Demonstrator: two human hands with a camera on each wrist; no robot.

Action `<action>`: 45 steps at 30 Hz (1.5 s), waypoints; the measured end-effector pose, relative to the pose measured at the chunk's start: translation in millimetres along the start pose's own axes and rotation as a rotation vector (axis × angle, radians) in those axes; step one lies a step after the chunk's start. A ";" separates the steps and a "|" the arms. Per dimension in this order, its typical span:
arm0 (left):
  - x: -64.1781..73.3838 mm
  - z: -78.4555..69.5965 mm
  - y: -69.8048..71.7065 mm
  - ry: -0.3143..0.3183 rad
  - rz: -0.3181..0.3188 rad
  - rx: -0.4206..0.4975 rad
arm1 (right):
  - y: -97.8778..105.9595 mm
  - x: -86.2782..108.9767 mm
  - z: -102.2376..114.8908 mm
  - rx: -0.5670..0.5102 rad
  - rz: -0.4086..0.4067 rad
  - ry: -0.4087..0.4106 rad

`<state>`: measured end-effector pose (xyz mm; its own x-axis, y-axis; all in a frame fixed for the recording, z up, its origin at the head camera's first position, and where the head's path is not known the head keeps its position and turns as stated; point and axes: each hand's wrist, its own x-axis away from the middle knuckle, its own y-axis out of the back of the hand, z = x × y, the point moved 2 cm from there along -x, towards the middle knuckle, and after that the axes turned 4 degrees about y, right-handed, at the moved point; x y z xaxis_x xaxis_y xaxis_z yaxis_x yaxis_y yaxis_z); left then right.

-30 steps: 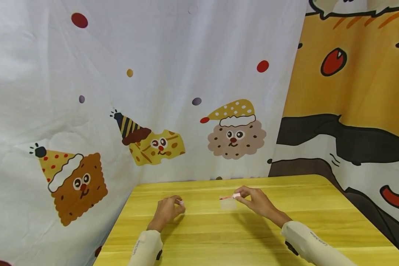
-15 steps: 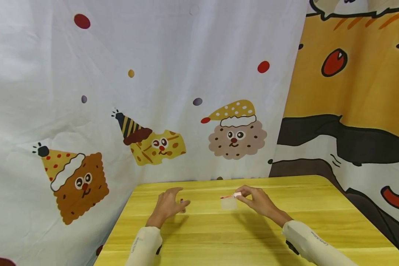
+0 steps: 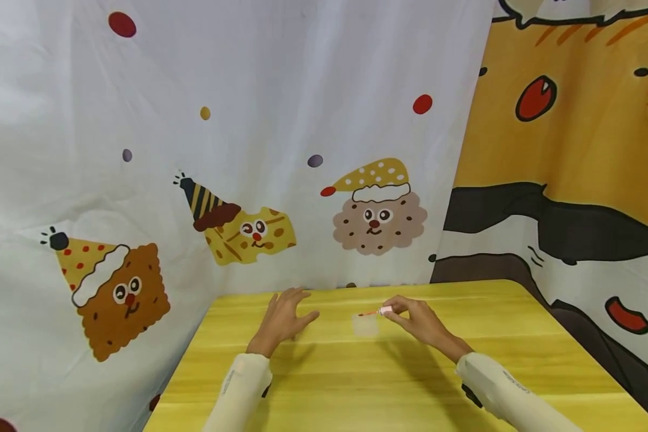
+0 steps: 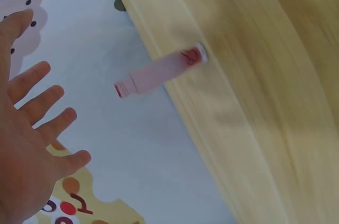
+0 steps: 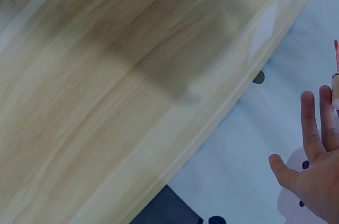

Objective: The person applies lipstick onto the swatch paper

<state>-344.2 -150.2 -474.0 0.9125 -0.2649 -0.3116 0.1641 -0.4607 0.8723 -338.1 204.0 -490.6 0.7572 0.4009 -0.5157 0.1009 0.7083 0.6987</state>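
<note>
My right hand [image 3: 418,319] pinches the pale pink cap of a lip gloss wand [image 3: 386,310]. The wand's red tip points left, above a small whitish translucent sheet [image 3: 365,326] on the table. In the right wrist view the cap and red stem show at the right edge, with several fingers stretched out. My left hand [image 3: 282,321] has its fingers spread and holds nothing. Near it, apart from the fingers, an uncapped pink lip gloss tube [image 4: 159,73] stands upright on the table in the left wrist view. The left hand hides most of that tube in the head view.
The yellow wood-grain table [image 3: 335,384] ends at a back edge close to both hands. Behind it hangs a white curtain [image 3: 259,90] printed with cartoon food, with an orange and black printed cloth [image 3: 561,150] at the right.
My left hand has let go of the lip gloss tube, spread its fingers and risen away, leaving the tube standing. The right hand still holds the wand in about the same place.
</note>
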 end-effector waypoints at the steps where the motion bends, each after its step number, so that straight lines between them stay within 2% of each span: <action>1: -2.8 -2.2 0.2 -0.009 0.003 -0.007 | 1.0 -0.5 -0.9 0.002 -0.002 -0.003; 5: -9.0 -9.8 -3.4 -0.033 0.016 -0.012 | 1.6 0.0 -6.7 -0.002 0.008 -0.023; 11: -10.3 -15.7 -19.6 -0.036 0.051 -0.013 | -2.5 5.8 -13.3 -0.005 0.012 -0.042; 25: -19.1 -22.6 -50.1 -0.046 0.108 -0.028 | 3.4 8.5 -21.1 -0.002 0.011 -0.006; 39: -34.1 -37.2 -77.6 -0.079 0.170 -0.005 | 6.6 5.1 -30.4 0.006 0.010 -0.011; 45: -34.6 -43.0 -89.0 -0.074 0.214 0.006 | 3.7 8.5 -32.9 0.011 0.012 0.005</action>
<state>-374.4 -63.6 -524.7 0.8963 -0.4185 -0.1468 -0.0328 -0.3925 0.9192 -352.5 229.1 -508.7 0.7550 0.4123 -0.5099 0.0987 0.6972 0.7100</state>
